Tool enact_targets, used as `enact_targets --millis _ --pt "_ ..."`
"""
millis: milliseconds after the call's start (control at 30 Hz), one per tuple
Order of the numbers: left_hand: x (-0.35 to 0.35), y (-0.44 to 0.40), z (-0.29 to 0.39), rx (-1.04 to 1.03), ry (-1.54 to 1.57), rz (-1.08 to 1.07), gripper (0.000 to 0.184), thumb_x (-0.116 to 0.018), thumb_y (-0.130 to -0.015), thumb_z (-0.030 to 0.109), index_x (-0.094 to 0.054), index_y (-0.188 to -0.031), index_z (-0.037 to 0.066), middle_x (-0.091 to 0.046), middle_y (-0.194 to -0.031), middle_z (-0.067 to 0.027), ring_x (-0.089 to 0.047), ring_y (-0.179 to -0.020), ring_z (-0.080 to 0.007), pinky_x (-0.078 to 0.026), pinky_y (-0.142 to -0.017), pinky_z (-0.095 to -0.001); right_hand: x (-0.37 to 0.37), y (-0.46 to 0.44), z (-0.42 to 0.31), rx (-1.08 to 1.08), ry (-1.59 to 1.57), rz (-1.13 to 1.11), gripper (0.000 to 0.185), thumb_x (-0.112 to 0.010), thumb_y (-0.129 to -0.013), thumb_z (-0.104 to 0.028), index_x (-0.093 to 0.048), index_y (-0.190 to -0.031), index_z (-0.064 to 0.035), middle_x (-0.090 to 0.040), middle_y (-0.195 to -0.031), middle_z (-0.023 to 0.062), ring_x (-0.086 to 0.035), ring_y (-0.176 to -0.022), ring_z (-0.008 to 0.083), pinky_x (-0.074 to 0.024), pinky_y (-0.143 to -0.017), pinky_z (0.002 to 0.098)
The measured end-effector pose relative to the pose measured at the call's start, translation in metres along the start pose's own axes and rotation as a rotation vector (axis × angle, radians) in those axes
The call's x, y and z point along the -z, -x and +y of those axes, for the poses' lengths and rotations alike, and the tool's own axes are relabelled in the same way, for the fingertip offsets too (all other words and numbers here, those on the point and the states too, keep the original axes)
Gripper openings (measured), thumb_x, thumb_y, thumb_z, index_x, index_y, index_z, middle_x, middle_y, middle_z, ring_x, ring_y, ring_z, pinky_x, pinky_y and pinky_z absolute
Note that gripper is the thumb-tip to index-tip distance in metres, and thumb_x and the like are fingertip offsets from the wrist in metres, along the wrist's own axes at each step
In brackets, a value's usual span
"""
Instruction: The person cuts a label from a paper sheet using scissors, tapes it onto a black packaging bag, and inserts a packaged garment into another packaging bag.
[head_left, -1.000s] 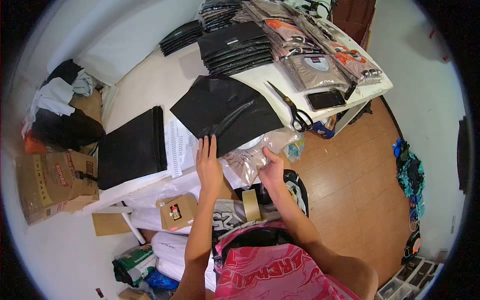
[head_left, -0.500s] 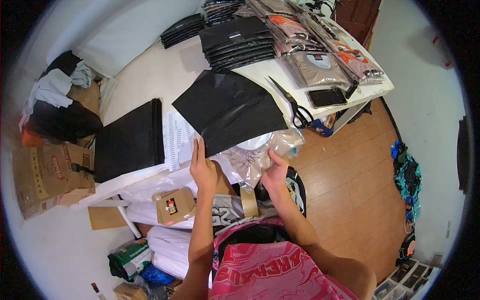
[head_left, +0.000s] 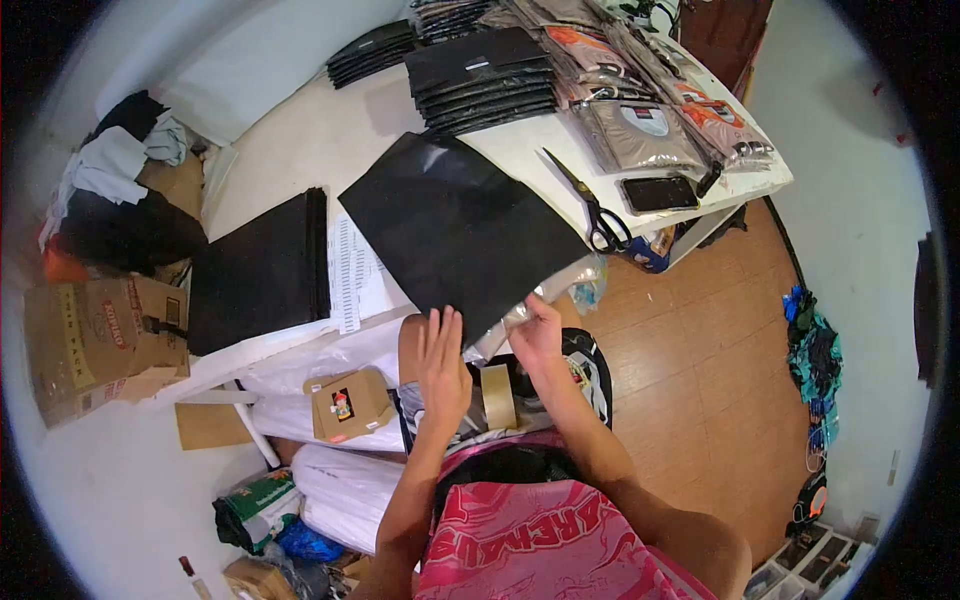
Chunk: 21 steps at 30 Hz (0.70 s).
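Observation:
A black plastic mailer bag (head_left: pixel 465 225) lies slantwise over the table's front edge. My left hand (head_left: pixel 443 380) rests on its lower corner with fingers stretched out flat. Closed at the bag's near right edge, my right hand (head_left: pixel 538 340) grips a clear plastic-wrapped package (head_left: pixel 578 275), most of which the black bag hides. Whether the package is inside the bag or under it, I cannot tell. To the right of the bag are black-handled scissors (head_left: pixel 590 205) with their blades together. A printed label sheet (head_left: pixel 348 275) shows at its left.
A flat stack of black bags (head_left: pixel 262 272) lies on the white table (head_left: pixel 285 150) at left. Filled black parcels (head_left: pixel 480 80), wrapped beige packages (head_left: pixel 645 135) and a phone (head_left: pixel 660 194) are farther back. Cardboard boxes (head_left: pixel 105 345) stand beside the table; a tape roll (head_left: pixel 497 395) is near my lap.
The black bag has moved down and toward me, covering most of the wrapped package. My left hand has shifted right onto the bag's corner; my right hand has moved slightly left.

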<state>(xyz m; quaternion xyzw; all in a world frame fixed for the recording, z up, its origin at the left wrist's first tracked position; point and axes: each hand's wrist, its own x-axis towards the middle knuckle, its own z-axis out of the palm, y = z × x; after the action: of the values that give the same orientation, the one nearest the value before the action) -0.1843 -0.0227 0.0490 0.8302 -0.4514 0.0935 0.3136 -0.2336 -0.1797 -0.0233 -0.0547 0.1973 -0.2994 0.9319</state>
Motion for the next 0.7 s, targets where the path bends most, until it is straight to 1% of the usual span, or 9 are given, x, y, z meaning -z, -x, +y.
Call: enact_targets --millis 133,233,300,400,467,533,567,667,700 --pt "-0.002 0.017 -0.002 -0.014 0.054 -0.074 0.056 -0.049 -0.077 -0.007 -0.050 -0.133 -0.001 -0.049 -0.139 -0.0180 -0.039 -0.135 -0.0345 -0.022 -0.113 -0.0535 0.005 -0.004 0.007 -0.015 0.023 -0.052 0.022 -0.057 -0.087 -0.014 -0.063 -0.108 -0.0084 -0.067 -0.107 0.0056 -0.061 -0.104 0.0235 -0.0429 -0.098 0.0424" --pt "0.007 0.015 0.003 -0.042 0.038 -0.106 0.053 -0.056 -0.078 0.001 -0.052 -0.132 0.000 -0.049 -0.140 -0.0175 -0.041 -0.134 -0.0332 -0.022 -0.113 -0.0537 0.004 -0.005 0.009 -0.019 0.041 -0.086 0.026 -0.055 -0.088 -0.016 -0.062 -0.111 -0.0055 -0.067 -0.112 0.0073 -0.061 -0.106 0.0240 -0.0429 -0.099 0.0417" --pt "0.015 0.004 0.016 -0.045 0.029 -0.036 0.053 -0.063 -0.079 0.010 -0.055 -0.130 0.003 -0.048 -0.141 -0.0172 -0.042 -0.133 -0.0330 -0.022 -0.112 -0.0537 0.003 -0.003 0.008 -0.040 0.027 -0.086 0.029 -0.055 -0.087 -0.015 -0.061 -0.114 -0.0037 -0.066 -0.113 0.0078 -0.060 -0.107 0.0237 -0.0438 -0.099 0.0410" --pt "0.011 -0.020 0.030 -0.096 0.086 -0.051 0.053 -0.066 -0.079 0.014 -0.055 -0.130 0.005 -0.047 -0.142 -0.0176 -0.041 -0.133 -0.0342 -0.024 -0.112 -0.0533 0.001 -0.003 0.010 -0.056 0.029 -0.072 0.031 -0.056 -0.087 -0.015 -0.061 -0.115 -0.0034 -0.066 -0.114 0.0077 -0.060 -0.109 0.0231 -0.0448 -0.098 0.0394" --pt "0.002 -0.036 0.036 -0.115 0.049 -0.070 0.053 -0.065 -0.082 0.015 -0.053 -0.133 0.002 -0.043 -0.144 -0.0168 -0.038 -0.136 -0.0346 -0.025 -0.111 -0.0536 0.000 -0.003 0.011 -0.061 0.038 -0.090 0.031 -0.056 -0.088 -0.015 -0.060 -0.116 -0.0043 -0.066 -0.114 0.0073 -0.060 -0.109 0.0230 -0.0457 -0.097 0.0389" --pt "-0.013 -0.045 0.036 0.007 -0.023 -0.095 0.049 -0.059 -0.088 0.019 -0.052 -0.133 0.002 -0.042 -0.145 -0.0173 -0.035 -0.137 -0.0357 -0.026 -0.111 -0.0528 -0.002 -0.001 0.011 -0.057 0.050 -0.104 0.031 -0.056 -0.088 -0.015 -0.060 -0.117 -0.0053 -0.066 -0.115 0.0070 -0.061 -0.108 0.0228 -0.0467 -0.097 0.0385" --pt "-0.017 -0.048 0.030 -0.026 -0.099 -0.139 0.049 -0.055 -0.092 0.024 -0.050 -0.135 0.001 -0.040 -0.147 -0.0180 -0.034 -0.138 -0.0363 -0.026 -0.111 -0.0522 -0.002 -0.003 0.013 -0.025 0.058 -0.082 0.031 -0.056 -0.088 -0.015 -0.060 -0.118 -0.0065 -0.065 -0.116 0.0070 -0.061 -0.106 0.0230 -0.0475 -0.096 0.0388" --pt "-0.020 -0.049 0.022 -0.078 -0.165 -0.231 0.051 -0.056 -0.092 0.023 -0.047 -0.137 0.002 -0.039 -0.148 -0.0179 -0.033 -0.138 -0.0360 -0.026 -0.110 -0.0524 0.001 -0.007 0.012 -0.009 0.014 -0.026 0.029 -0.056 -0.090 -0.015 -0.060 -0.119 -0.0093 -0.064 -0.119 0.0063 -0.062 -0.105 0.0221 -0.0493 -0.094 0.0385" --pt "-0.015 -0.049 0.027 -0.070 -0.132 -0.242 0.050 -0.055 -0.093 0.021 -0.046 -0.138 0.002 -0.038 -0.148 -0.0178 -0.033 -0.138 -0.0359 -0.027 -0.110 -0.0525 0.002 -0.008 0.012 -0.008 0.036 -0.051 0.031 -0.056 -0.090 -0.017 -0.060 -0.118 -0.0058 -0.064 -0.119 0.0078 -0.061 -0.108 0.0217 -0.0485 -0.096 0.0374"
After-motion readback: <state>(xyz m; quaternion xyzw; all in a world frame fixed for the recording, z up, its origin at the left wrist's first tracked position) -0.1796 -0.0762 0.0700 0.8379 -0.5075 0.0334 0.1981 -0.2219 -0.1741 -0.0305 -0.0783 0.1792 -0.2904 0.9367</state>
